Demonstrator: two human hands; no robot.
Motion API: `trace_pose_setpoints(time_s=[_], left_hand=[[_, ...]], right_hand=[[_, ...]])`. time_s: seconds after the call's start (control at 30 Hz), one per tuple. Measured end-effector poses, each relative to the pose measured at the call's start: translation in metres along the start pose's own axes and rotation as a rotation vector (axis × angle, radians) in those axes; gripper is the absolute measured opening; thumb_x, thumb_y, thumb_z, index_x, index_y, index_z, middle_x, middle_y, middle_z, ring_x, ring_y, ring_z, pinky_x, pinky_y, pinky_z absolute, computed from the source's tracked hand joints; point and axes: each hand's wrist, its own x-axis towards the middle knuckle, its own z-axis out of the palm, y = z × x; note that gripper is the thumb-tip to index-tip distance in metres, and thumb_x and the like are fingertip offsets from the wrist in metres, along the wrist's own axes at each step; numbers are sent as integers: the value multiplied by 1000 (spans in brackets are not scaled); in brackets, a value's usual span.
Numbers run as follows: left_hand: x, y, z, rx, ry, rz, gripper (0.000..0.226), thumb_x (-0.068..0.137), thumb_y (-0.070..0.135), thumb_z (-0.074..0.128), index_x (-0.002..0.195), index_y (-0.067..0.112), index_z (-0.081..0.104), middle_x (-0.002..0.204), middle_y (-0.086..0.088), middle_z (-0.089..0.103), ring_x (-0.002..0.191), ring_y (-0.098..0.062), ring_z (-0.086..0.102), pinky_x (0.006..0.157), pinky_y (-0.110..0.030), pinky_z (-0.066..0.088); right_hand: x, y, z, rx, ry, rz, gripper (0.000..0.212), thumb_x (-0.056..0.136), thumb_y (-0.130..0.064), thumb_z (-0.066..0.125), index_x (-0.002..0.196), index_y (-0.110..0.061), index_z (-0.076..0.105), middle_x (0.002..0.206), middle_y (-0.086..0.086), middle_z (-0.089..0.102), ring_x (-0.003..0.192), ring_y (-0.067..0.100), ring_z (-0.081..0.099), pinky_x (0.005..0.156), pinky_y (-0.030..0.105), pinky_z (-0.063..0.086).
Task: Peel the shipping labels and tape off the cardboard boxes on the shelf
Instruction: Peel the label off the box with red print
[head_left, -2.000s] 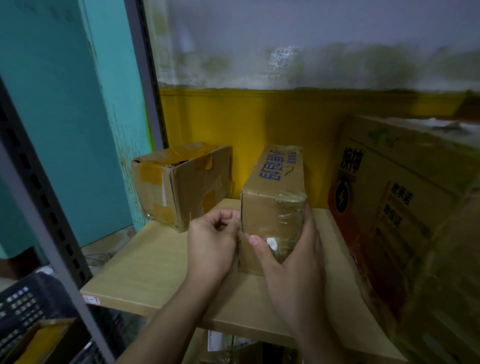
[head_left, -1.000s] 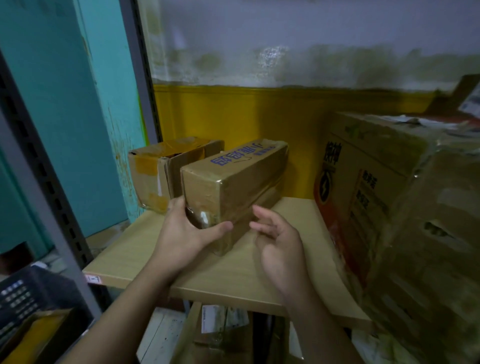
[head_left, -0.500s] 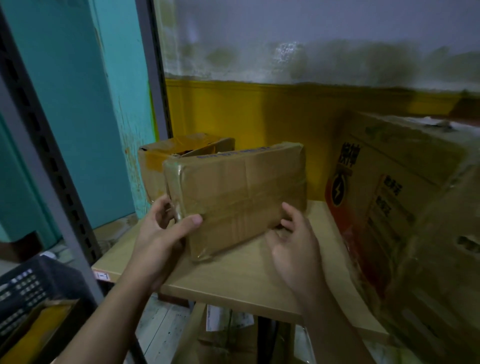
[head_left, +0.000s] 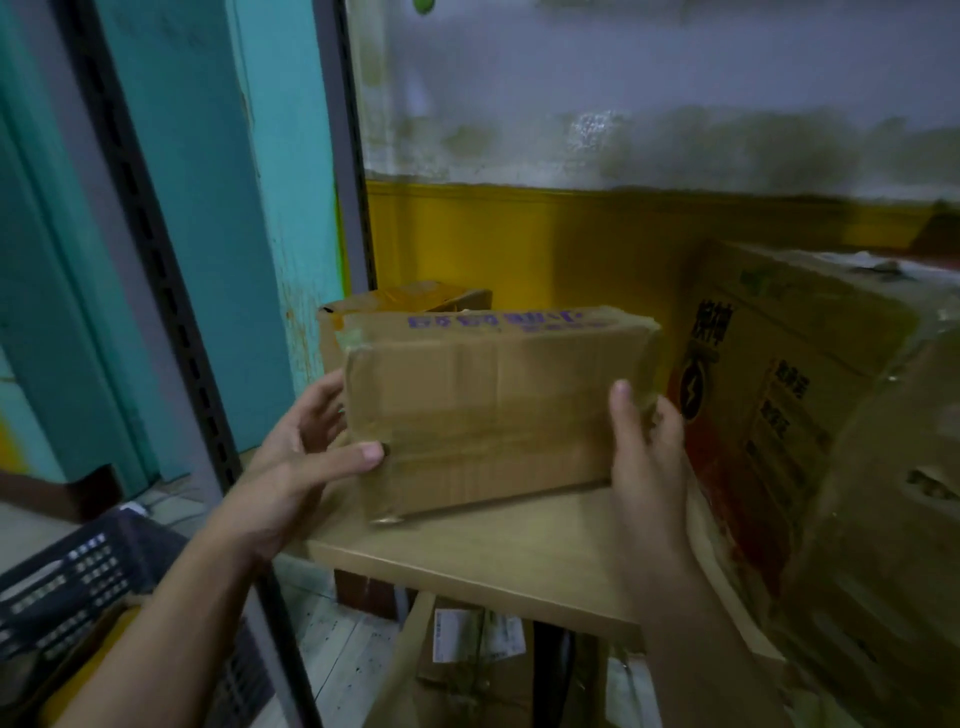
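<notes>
A long brown cardboard box (head_left: 493, 410), wrapped in clear tape and with blue print along its top, stands on its long side on the wooden shelf (head_left: 498, 551), broad face toward me. My left hand (head_left: 306, 452) holds its left end, thumb pressed on the front face and fingers behind. My right hand (head_left: 644, 441) grips its right end, thumb on the front. No shipping label shows on this face.
A smaller open box with yellow tape (head_left: 405, 301) sits behind at the left. A large printed carton (head_left: 810, 426) fills the right side of the shelf. A grey slotted shelf post (head_left: 156, 291) rises at left, a dark plastic crate (head_left: 67, 587) below it. More boxes (head_left: 478, 654) lie under the shelf.
The box was standing end-on to me; both hands turned it round so its long broad face now looks at me, and my right hand moved from below it to its right end.
</notes>
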Motion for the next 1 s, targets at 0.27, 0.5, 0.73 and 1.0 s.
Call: trace_pose_setpoints(time_s=[0.27,0.5,0.73,1.0], left_hand=[[1,18,-18,384,-64,-51,109,56,39,87,149,47,31,153,15,38,139,-9,38,116,-51,30],[-5,22,-1,117,44,-110,98,54,76,77,139,37,49,131,4,63,119,-20,62,100,-50,47],[-6,27,6,35,182,-106,84,45,63,88,118,28,67,118,-4,71,103,-23,69,83,-38,52],[-13,46,18,250,101,-185,86,46,71,77,113,19,62,99,-1,75,86,-13,72,67,-29,55]], right_hand=[[-8,9,8,362,-76,26,49,82,-52,62,127,-37,49,108,-19,64,100,0,60,80,25,46],[-16,4,6,326,-52,-167,32,87,-35,65,117,-42,55,110,-19,68,98,-5,64,77,17,49],[-18,-17,-1,371,14,-300,43,83,-50,50,121,-30,60,109,-20,69,107,-2,62,93,28,48],[-11,-61,-2,279,142,-440,62,74,-65,54,121,-27,62,121,1,64,113,17,60,99,49,47]])
